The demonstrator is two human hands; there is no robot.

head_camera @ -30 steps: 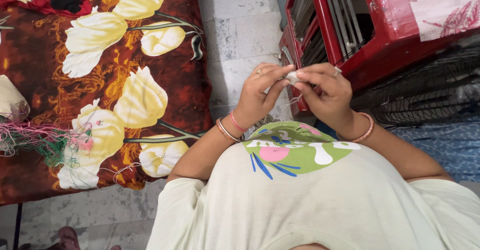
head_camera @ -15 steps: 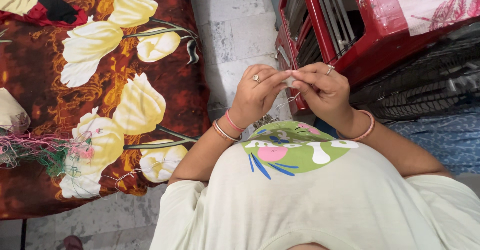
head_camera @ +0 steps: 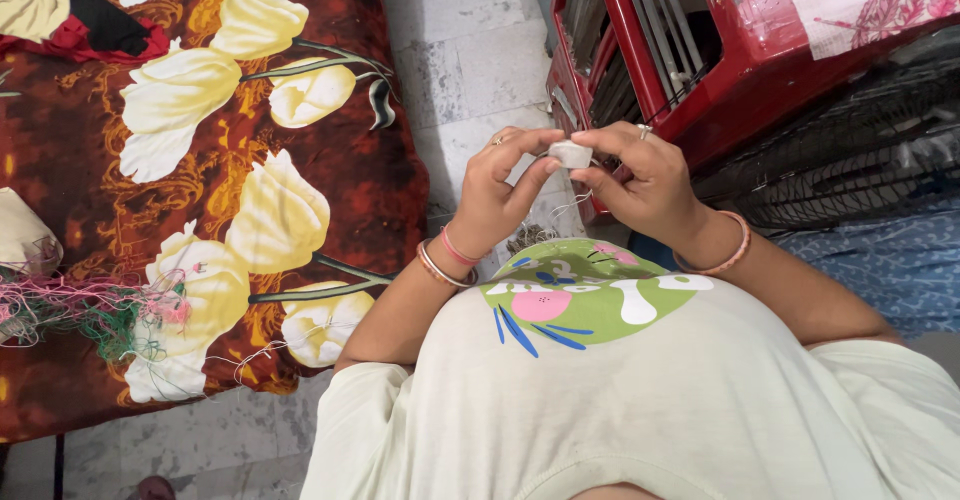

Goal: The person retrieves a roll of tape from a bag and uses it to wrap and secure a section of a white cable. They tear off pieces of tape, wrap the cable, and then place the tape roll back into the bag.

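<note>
I see both hands raised together in front of the chest, near the middle of the view. My left hand (head_camera: 500, 185) pinches a small white spool-like piece (head_camera: 571, 153) with thumb and fingertips, its grip narrow and closed on the left side of that piece. My right hand (head_camera: 640, 175) meets it from the right, its grip also closed on the same piece, fingers curled over the top. Thin pale threads (head_camera: 565, 205) hang from the piece between the two hands.

Both hands carry rings, and each wrist wears bangles, pink and metal on the left (head_camera: 447, 260), a pink one on the right (head_camera: 722, 260). Below the hands is a cream shirt with a green round print (head_camera: 590, 290).

On the left lies a bed with a dark red cloth printed with big pale yellow flowers (head_camera: 200, 160); a tangle of pink and green threads (head_camera: 90, 305) rests on it at the left edge. Far right stands a red plastic frame (head_camera: 740, 70) with grey bars inside, on a grey tiled floor (head_camera: 470, 50).
</note>
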